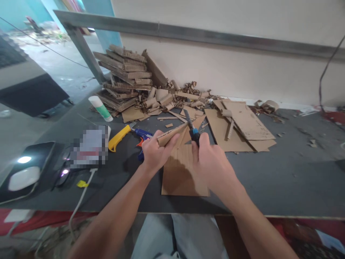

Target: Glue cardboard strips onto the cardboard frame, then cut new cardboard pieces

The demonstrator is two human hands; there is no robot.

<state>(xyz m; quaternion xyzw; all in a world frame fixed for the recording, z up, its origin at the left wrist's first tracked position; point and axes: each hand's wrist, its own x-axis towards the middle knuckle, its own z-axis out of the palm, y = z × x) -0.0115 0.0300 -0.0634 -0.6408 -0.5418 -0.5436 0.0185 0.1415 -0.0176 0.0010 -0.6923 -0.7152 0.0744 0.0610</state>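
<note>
My left hand [159, 151] is closed on a folded cardboard piece [172, 134], held tilted above the table. My right hand [208, 154] grips a utility knife [194, 133] with a black and blue handle. Its blade points up and away, touching or very near the far end of the held cardboard; which of the two I cannot tell. Beneath both hands a flat brown cardboard sheet [185, 180] lies on the dark table. Left of my left hand is a blue glue gun [142, 133] with an orange trigger, partly hidden by that hand.
Stacked cardboard strips [126, 72] and curled scraps [164, 99] stand at the back. Cardboard sheets [242, 122] lie right of centre. On the left are a glue stick [101, 108], a yellow-handled tool [118, 137], glasses [63, 174], a white cable [82, 198] and a dark tablet-like object [40, 154].
</note>
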